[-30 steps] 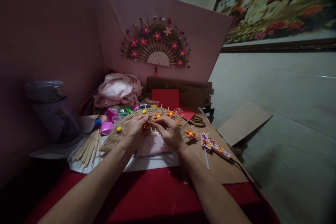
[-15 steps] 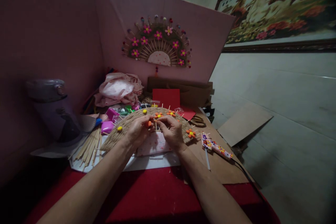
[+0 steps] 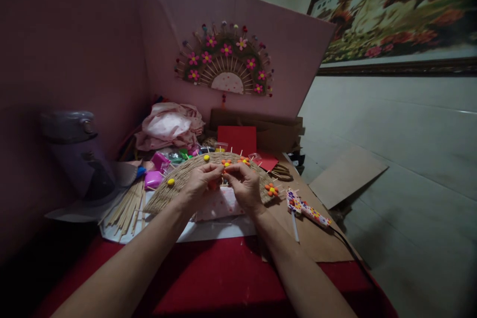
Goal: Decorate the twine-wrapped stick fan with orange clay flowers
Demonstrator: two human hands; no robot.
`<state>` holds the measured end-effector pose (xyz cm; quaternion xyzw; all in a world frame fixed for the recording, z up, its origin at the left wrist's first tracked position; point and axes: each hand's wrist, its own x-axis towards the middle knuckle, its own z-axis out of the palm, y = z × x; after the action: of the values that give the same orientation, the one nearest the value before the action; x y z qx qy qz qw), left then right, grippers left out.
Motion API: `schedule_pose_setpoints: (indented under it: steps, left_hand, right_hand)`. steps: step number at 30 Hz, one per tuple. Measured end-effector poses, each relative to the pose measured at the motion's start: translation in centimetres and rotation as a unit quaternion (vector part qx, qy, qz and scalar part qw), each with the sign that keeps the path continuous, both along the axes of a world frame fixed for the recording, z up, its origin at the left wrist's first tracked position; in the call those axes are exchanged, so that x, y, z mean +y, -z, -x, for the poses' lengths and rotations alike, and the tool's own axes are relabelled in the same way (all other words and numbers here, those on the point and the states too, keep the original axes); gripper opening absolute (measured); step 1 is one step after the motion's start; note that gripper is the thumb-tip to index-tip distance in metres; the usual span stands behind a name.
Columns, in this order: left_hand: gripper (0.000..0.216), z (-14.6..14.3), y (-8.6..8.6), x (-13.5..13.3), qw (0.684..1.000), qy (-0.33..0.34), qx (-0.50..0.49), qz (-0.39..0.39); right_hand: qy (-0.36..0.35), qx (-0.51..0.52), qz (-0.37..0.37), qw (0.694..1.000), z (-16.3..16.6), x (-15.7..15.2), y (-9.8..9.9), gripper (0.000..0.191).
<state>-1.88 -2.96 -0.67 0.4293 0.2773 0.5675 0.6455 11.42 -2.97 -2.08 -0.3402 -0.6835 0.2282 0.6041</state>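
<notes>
A half-round fan wound with jute cord lies flat on the table, with stick ends poking out of its rim. Orange clay flowers and yellow clay dots sit on it. My left hand and my right hand meet over the fan's middle, fingertips pinched together. A small orange clay bit shows under my left fingers. What my right fingers pinch is too small to name.
A flower-patterned glue gun with a black cord lies right of the fan. Bamboo sticks lie at the left, by a purple flask. Small clay tubs, pink cloth, red card and a finished fan on the pink board stand behind.
Both hands stayed over the fan's middle and drew their fingertips closer together. The orange bit held up by my left hand half a second ago now sits lower, under my fingers.
</notes>
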Motion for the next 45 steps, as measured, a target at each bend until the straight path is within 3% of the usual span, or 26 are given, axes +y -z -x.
schedule_pose_setpoints:
  steps: [6,14,18,24,45]
  left_hand:
    - [0.03,0.0,-0.1,-0.2,0.998,0.054,0.014,0.027]
    - [0.034,-0.1,-0.1,-0.1,1.0,0.027,0.008,0.01]
    - [0.038,-0.1,-0.1,-0.2,0.998,0.052,0.015,0.027]
    - [0.028,0.4,0.0,-0.1,0.997,0.07,0.0,0.023]
    - [0.028,0.4,0.2,0.1,0.999,0.05,0.021,-0.006]
  right_hand:
    - [0.038,-0.024,-0.081,0.996,0.0,-0.6,-0.9,0.004]
    - [0.026,-0.05,-0.072,0.996,-0.1,-0.8,-1.0,0.004]
    - [0.045,-0.037,-0.085,0.995,-0.2,-0.6,-1.1,0.001]
    - [0.036,-0.046,-0.106,0.993,-0.3,-0.3,-1.1,0.005]
    - [0.055,-0.045,-0.126,0.989,-0.4,-0.2,-0.9,0.005]
